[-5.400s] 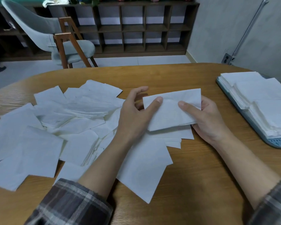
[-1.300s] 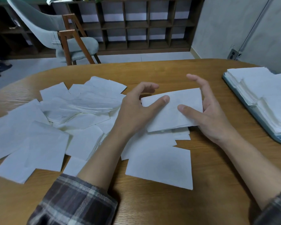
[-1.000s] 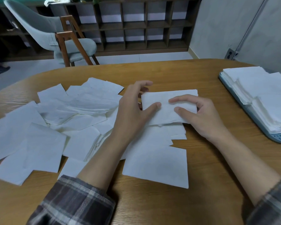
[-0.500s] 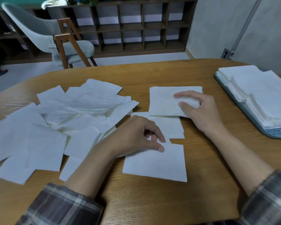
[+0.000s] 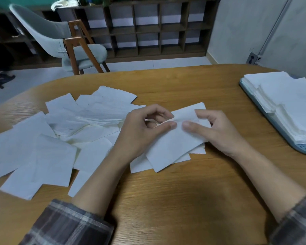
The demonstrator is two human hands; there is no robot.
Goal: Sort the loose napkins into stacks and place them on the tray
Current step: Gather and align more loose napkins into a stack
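Several loose white napkins [image 5: 42,147] lie scattered over the left half of the wooden table [image 5: 175,200]. At the table's middle, my left hand [image 5: 140,133] and my right hand [image 5: 214,131] both pinch the top edge of one white napkin [image 5: 171,147], thumbs on its near face. That napkin is tilted and lies over a small pile of napkins [image 5: 198,151] beneath it. A grey-blue tray [image 5: 276,133] at the right edge carries stacks of napkins [image 5: 290,103].
A grey chair with wooden legs [image 5: 72,48] stands beyond the table's far left side. A dark wooden shelf unit [image 5: 148,27] lines the back wall. Bare wood shows at the table's near edge and between my hands and the tray.
My left hand lifted the near single napkin from the table and brought it up over the small pile. My right hand left the pile and now grips that napkin too.
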